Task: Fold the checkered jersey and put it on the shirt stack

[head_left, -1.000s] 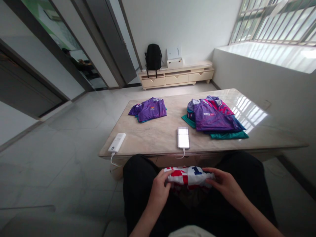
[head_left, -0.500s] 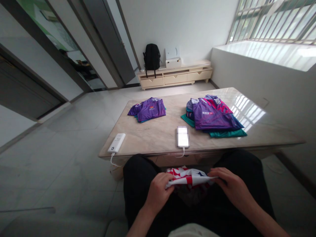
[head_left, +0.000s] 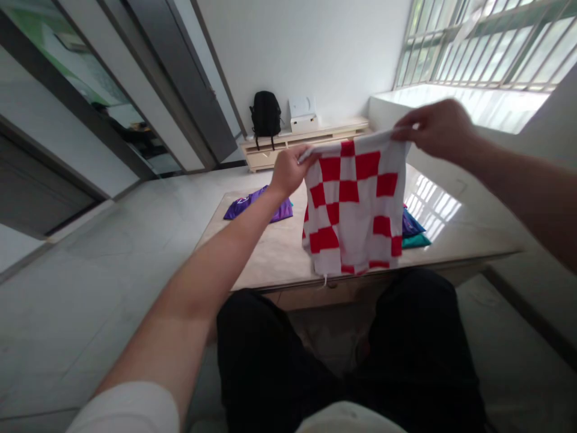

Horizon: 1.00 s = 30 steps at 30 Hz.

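A red and white checked shirt [head_left: 356, 207] hangs in the air in front of me, held up by its top edge. My left hand [head_left: 288, 169] pinches the left end of that edge. My right hand [head_left: 435, 129] grips the right end, higher and nearer the window. The cloth drops down over the near side of the marble table [head_left: 274, 252]. It hides most of the pile of purple, pink and green shirts [head_left: 412, 231] on the right. A folded purple shirt [head_left: 256, 207] lies on the far left of the table.
My legs in black trousers [head_left: 342, 355] are below the table's near edge. A low cabinet [head_left: 306, 141] stands against the far wall with a black backpack [head_left: 265, 114] and a white box [head_left: 303, 114] on it. Barred windows are at the right, dark doors at the left.
Both hands rose from my lap to chest height and spread apart, and the bundled checked shirt unfolded and now hangs open. The phone and power bank on the table are now hidden.
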Tool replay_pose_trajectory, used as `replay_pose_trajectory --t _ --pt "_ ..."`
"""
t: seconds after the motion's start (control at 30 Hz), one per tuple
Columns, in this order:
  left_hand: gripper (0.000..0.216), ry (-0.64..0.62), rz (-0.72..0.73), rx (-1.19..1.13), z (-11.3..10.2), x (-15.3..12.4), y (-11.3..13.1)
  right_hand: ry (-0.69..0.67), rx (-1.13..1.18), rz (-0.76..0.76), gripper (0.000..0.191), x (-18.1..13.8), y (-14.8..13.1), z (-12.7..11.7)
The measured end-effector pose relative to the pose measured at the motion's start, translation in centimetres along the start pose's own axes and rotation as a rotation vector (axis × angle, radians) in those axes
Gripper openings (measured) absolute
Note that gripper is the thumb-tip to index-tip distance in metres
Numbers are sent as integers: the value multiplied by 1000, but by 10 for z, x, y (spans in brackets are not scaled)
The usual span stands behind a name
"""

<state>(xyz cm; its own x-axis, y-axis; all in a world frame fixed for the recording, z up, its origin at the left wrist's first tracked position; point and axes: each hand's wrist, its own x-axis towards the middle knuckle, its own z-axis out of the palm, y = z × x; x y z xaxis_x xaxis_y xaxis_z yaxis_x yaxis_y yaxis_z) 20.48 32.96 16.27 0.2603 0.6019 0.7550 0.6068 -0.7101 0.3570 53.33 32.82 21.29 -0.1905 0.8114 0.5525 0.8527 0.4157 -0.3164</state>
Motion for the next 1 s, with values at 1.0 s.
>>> replay_pose_trajectory --t 1.0 --pt "47 -586 -523 596 80 -185 -165 -107 24 489 33 -317 108 171"
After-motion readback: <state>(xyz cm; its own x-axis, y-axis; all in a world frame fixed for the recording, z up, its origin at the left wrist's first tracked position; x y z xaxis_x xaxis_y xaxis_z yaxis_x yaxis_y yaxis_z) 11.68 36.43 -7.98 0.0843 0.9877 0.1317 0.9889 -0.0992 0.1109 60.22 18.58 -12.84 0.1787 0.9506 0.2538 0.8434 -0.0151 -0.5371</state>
